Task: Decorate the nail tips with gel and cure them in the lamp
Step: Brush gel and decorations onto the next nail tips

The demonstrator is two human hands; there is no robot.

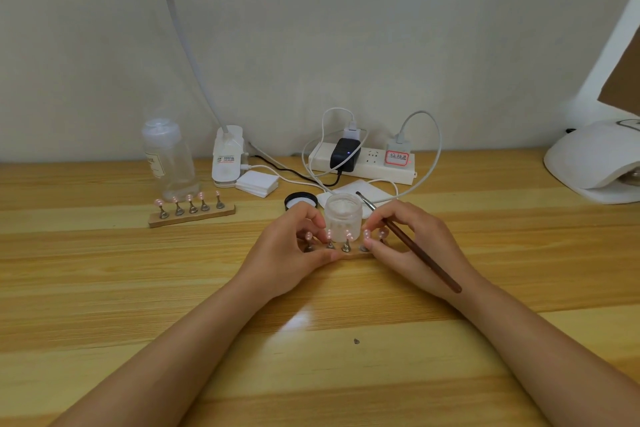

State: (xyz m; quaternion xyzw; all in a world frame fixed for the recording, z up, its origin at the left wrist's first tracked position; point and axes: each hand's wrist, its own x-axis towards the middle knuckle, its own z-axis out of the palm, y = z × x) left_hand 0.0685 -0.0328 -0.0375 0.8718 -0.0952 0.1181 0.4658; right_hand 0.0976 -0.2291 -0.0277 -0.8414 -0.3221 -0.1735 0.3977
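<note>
Left hand (294, 246) pinches near nail stand (346, 255) at 12 o'clock; right hand (408, 243) holds brush (415, 253), fingers on tips; lamp (595, 163) at 2 o'clock; risk: open gel jar (343, 215) just behind gets knocked

A: Table (104, 288)? 
B: Light wood, glossy, glare patch showing. Brush (420, 258) over it has a dark smooth wooden handle.
A: Jar (343, 217)?
B: Frosted plastic, matt. Left of the jar, a plain wood stand (192, 215) with metal pegs, glossy pink tips. Clear plastic bottle (168, 159) behind that.
</note>
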